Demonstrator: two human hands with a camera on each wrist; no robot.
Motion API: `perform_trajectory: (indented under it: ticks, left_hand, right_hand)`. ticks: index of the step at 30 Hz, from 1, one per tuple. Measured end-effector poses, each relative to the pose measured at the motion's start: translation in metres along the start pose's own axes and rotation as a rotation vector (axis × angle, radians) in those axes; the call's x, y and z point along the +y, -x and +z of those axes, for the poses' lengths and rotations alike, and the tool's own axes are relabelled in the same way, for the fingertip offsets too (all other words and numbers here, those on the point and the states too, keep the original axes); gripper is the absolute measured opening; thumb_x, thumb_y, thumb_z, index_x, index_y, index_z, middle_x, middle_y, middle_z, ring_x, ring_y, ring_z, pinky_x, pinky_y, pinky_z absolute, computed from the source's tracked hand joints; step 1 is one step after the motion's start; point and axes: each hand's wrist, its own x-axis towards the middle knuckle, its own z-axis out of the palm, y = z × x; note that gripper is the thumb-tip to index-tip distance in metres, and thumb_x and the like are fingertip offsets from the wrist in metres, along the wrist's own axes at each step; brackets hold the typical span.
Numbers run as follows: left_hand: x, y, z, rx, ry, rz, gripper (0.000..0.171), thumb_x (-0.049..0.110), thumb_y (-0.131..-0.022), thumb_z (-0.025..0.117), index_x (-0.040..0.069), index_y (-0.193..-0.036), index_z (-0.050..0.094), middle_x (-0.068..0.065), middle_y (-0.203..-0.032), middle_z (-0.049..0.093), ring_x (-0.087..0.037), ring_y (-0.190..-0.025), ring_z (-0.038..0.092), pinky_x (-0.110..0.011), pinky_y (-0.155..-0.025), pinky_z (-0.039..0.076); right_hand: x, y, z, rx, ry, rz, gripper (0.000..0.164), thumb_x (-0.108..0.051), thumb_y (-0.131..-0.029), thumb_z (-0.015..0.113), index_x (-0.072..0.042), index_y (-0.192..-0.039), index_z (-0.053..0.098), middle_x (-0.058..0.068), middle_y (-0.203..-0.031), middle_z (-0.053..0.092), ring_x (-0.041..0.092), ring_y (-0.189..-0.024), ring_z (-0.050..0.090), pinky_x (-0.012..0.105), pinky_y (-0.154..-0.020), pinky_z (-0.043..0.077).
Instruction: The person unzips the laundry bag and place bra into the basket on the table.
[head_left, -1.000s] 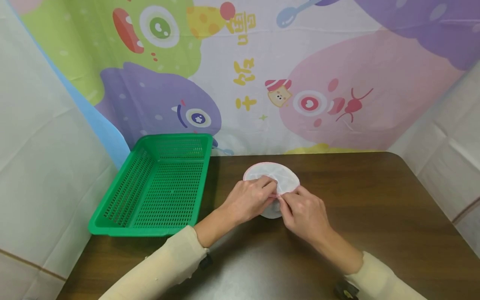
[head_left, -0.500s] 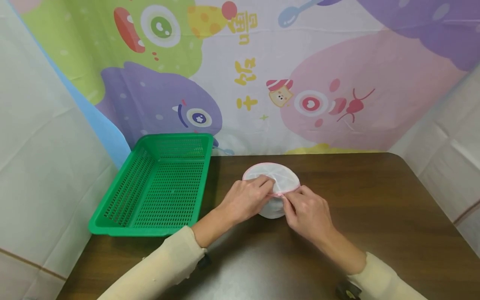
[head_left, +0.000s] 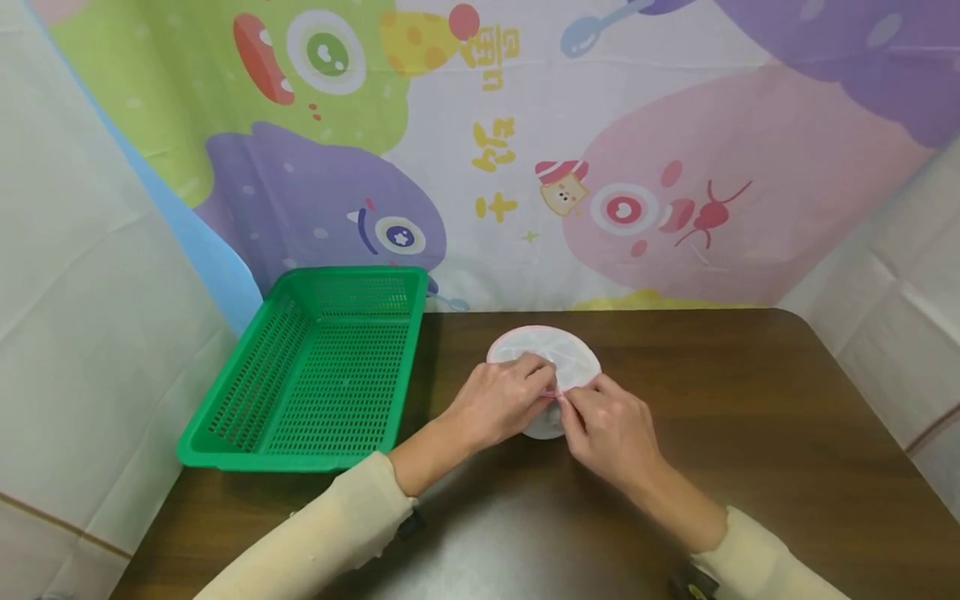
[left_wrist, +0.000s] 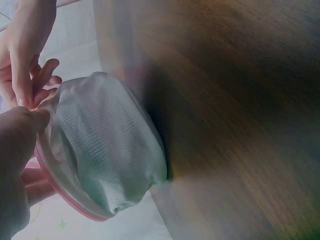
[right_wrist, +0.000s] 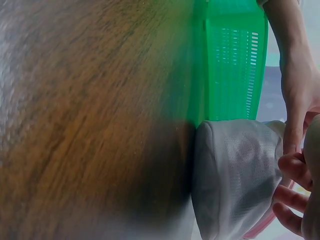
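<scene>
A white mesh laundry bag (head_left: 576, 357) with pink edging stands on the brown table, its round top facing up. My left hand (head_left: 497, 398) pinches the pink edge at the front, fingers over the top. Close beside it, my right hand (head_left: 617, 423) pinches the same edge between thumb and fingers. In the left wrist view, both hands meet at the rim of the bag (left_wrist: 107, 140), and its soft side is creased. From the right wrist, the grey-looking side of the bag (right_wrist: 245, 160) shows. What the fingertips hold exactly, perhaps a zip pull, is hidden.
A green perforated plastic basket (head_left: 408, 367) stands left of the bag with nothing seen in it. The dark wooden table (head_left: 750, 400) reaches to a cartoon-printed cloth (head_left: 480, 267) at the back. White panels (head_left: 90, 317) flank both sides.
Half a second ago my right hand shifted a little right along the edge, apart from the left. Now it is back against the left hand. Bag and basket stay in place.
</scene>
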Motion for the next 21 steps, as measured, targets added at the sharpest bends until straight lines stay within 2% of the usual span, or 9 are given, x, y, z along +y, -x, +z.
perform_trajectory:
  ticks: [8,15,21]
  left_hand:
    - [-0.0016,-0.0010,-0.0007,0.006,-0.006,-0.002,0.025,0.029,-0.101,0.086,0.013,-0.109,0.069,-0.002,-0.108,0.079,-0.015,-0.077,0.078,-0.026,-0.063,0.065]
    - [-0.0035,0.0016,-0.0007,0.036,-0.016,-0.001,0.025,0.029,-0.101,0.086,0.013,-0.108,0.068,-0.002,-0.108,0.080,-0.017,-0.074,0.077,-0.028,-0.058,0.063]
    - [-0.0021,0.0013,-0.0017,0.014,0.025,-0.031,0.026,0.030,-0.099,0.089,0.016,-0.105,0.069,0.000,-0.106,0.079,-0.015,-0.072,0.074,-0.027,-0.057,0.062]
  right_hand:
    - [0.0055,0.0017,-0.0003,-0.018,0.006,0.021,0.017,-0.012,-0.093,0.080,-0.008,-0.079,0.071,0.005,-0.073,0.075,0.025,-0.073,0.068,0.037,-0.049,0.054]
    - [0.0091,0.0034,-0.0024,-0.003,0.014,0.022,0.022,-0.013,-0.093,0.078,-0.008,-0.075,0.065,0.004,-0.067,0.069,0.024,-0.071,0.066,0.036,-0.048,0.049]
    - [0.0058,0.0030,-0.0028,-0.009,0.013,0.017,0.021,-0.012,-0.093,0.077,-0.008,-0.076,0.065,0.004,-0.067,0.069,0.025,-0.072,0.067,0.036,-0.049,0.049]
